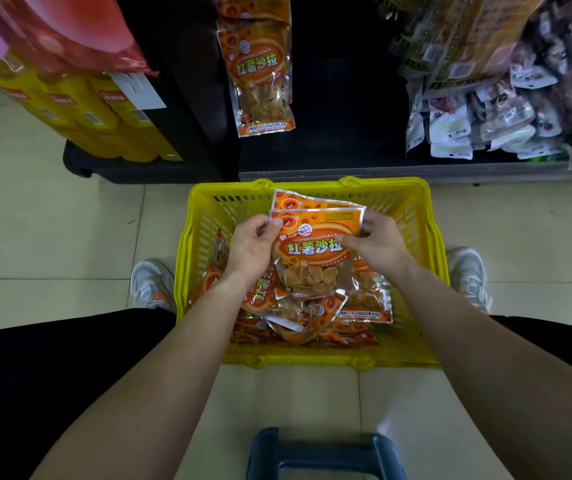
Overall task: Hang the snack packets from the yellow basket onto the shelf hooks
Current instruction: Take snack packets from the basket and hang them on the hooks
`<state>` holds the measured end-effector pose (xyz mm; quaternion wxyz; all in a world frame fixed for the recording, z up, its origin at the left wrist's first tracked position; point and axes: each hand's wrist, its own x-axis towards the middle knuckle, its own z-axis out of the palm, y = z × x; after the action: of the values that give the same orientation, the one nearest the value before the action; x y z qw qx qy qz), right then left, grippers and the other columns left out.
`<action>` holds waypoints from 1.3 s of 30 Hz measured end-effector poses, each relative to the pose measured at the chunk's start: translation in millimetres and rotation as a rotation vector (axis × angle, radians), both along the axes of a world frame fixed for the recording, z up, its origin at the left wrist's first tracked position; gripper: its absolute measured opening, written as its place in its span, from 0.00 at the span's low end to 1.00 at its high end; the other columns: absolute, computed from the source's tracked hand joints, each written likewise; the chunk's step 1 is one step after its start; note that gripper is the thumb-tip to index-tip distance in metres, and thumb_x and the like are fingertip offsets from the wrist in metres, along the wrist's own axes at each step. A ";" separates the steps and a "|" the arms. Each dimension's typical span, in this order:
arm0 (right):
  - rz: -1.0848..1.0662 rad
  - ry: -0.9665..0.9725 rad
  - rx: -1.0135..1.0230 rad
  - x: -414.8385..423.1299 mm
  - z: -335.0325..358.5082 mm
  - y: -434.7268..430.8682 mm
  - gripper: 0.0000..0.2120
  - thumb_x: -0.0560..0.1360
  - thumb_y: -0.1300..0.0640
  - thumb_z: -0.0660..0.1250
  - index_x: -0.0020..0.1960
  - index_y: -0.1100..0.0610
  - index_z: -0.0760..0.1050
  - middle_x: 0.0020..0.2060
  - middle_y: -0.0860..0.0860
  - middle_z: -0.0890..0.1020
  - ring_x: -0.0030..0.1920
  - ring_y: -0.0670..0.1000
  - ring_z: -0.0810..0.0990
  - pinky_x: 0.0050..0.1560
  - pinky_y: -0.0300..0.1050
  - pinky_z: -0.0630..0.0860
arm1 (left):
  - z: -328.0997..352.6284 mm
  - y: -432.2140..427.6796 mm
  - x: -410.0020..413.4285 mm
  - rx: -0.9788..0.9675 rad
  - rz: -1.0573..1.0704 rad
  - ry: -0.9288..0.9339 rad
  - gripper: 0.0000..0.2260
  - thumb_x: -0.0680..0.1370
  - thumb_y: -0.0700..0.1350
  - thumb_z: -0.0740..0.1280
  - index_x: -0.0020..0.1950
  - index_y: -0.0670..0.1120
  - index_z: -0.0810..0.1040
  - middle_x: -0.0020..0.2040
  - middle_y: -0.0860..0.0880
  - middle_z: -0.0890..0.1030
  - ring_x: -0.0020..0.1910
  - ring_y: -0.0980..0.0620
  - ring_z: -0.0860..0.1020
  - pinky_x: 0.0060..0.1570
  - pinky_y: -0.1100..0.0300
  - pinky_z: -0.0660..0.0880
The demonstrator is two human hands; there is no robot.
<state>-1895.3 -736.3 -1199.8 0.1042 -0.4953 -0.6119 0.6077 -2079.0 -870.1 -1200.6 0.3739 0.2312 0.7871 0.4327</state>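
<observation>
Picking-up step: the left hand (255, 245) and right hand (380, 245) each pinch a top corner of 2 shiny orange snack packets (312, 251) above the yellow plastic basket (426, 237). Next, lift them to the shelf hooks, probably by the hanging orange packets (260, 74).

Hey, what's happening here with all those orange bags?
A person is restocking a shop shelf. Both the left hand and the right hand hold orange snack packets by their top corners, just above a yellow basket on the floor that still has more packets inside. A few of the same packets already hang on the dark shelf ahead.
</observation>
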 end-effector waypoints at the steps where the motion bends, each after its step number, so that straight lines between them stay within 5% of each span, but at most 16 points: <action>1: -0.008 0.004 0.004 -0.3 -0.9 -0.4 0.17 0.73 0.59 0.76 0.61 0.57 0.80 0.52 0.50 0.86 0.52 0.49 0.85 0.56 0.53 0.82 | -0.2 -0.3 -0.3 0.008 0.009 -0.013 0.15 0.82 0.53 0.64 0.47 0.43 0.80 0.43 0.47 0.86 0.42 0.55 0.85 0.39 0.65 0.80; 6: -0.067 -0.042 0.052 -8.3 -3.6 0.0 0.13 0.76 0.53 0.74 0.60 0.55 0.82 0.52 0.50 0.86 0.51 0.47 0.84 0.55 0.51 0.82 | -0.3 -0.1 -0.9 -0.024 -0.004 -0.034 0.02 0.79 0.49 0.71 0.49 0.54 0.79 0.42 0.62 0.84 0.44 0.72 0.80 0.35 0.78 0.73; 8: -0.080 -0.045 0.056 -11.2 -4.9 -1.1 0.13 0.76 0.53 0.73 0.60 0.55 0.81 0.53 0.50 0.86 0.51 0.48 0.85 0.54 0.51 0.83 | -2.9 -0.5 -0.9 -0.028 -0.016 -0.025 0.07 0.78 0.45 0.72 0.50 0.57 0.78 0.45 0.64 0.82 0.44 0.77 0.77 0.34 0.80 0.71; 12: -0.065 0.004 0.039 -12.9 -5.6 -1.6 0.10 0.76 0.51 0.73 0.56 0.52 0.83 0.49 0.46 0.86 0.50 0.46 0.86 0.51 0.49 0.84 | -5.0 0.4 -2.7 -0.059 0.057 -0.010 0.03 0.79 0.48 0.70 0.49 0.56 0.78 0.44 0.63 0.81 0.44 0.69 0.79 0.41 0.73 0.72; 17: 0.060 0.000 -0.020 -9.3 -6.3 -2.5 0.16 0.75 0.57 0.74 0.61 0.55 0.78 0.54 0.48 0.85 0.56 0.48 0.83 0.61 0.55 0.80 | -3.7 3.4 -5.1 -0.077 0.077 0.018 0.02 0.80 0.52 0.68 0.47 0.56 0.79 0.43 0.61 0.81 0.40 0.71 0.78 0.39 0.73 0.68; 20: 0.065 -0.002 -0.025 -8.7 -5.0 -3.4 0.17 0.74 0.60 0.75 0.61 0.54 0.77 0.54 0.48 0.85 0.57 0.48 0.83 0.63 0.55 0.78 | -1.4 4.3 -5.9 -0.073 0.082 0.024 0.07 0.80 0.52 0.68 0.45 0.52 0.80 0.42 0.57 0.84 0.42 0.66 0.81 0.40 0.68 0.74; 23: 0.038 0.015 -0.023 -9.5 -0.8 -1.8 0.12 0.73 0.59 0.76 0.55 0.52 0.79 0.50 0.48 0.86 0.52 0.49 0.85 0.60 0.55 0.79 | 4.8 5.9 -7.5 -0.041 0.126 -0.031 0.12 0.80 0.52 0.69 0.49 0.43 0.81 0.45 0.49 0.87 0.45 0.52 0.85 0.47 0.56 0.82; 28: -0.011 0.045 -0.023 -16.9 18.4 1.8 0.14 0.71 0.62 0.78 0.54 0.54 0.80 0.47 0.49 0.86 0.53 0.51 0.84 0.61 0.55 0.78 | 23.4 10.1 -14.2 -0.011 0.169 -0.084 0.10 0.79 0.53 0.70 0.45 0.48 0.82 0.41 0.54 0.87 0.40 0.55 0.86 0.44 0.56 0.81; 32: -0.011 0.112 -0.027 -20.7 42.4 5.8 0.11 0.70 0.63 0.78 0.46 0.51 0.80 0.41 0.46 0.86 0.50 0.53 0.84 0.47 0.48 0.79 | 46.5 11.3 -24.0 0.007 0.200 -0.105 0.10 0.78 0.53 0.71 0.44 0.48 0.82 0.42 0.49 0.88 0.43 0.49 0.86 0.50 0.47 0.83; 35: -0.021 0.177 -0.009 -25.3 62.8 5.6 0.09 0.71 0.65 0.77 0.46 0.54 0.80 0.43 0.51 0.86 0.49 0.55 0.85 0.53 0.54 0.80 | 64.7 7.9 -26.3 0.056 0.241 -0.148 0.12 0.77 0.54 0.72 0.46 0.46 0.82 0.42 0.48 0.87 0.43 0.46 0.86 0.45 0.51 0.84; 39: -0.011 0.244 0.060 -32.3 106.1 14.6 0.08 0.73 0.67 0.75 0.45 0.55 0.81 0.37 0.48 0.86 0.39 0.48 0.85 0.48 0.48 0.81 | 102.2 9.6 -28.0 0.142 0.211 -0.143 0.13 0.77 0.55 0.72 0.49 0.46 0.82 0.44 0.49 0.88 0.46 0.45 0.86 0.49 0.48 0.83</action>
<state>-1927.7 -721.7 -1093.8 0.1958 -0.4178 -0.6098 0.6444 -2106.9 -860.5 -1098.4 0.3638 0.1417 0.7458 0.5397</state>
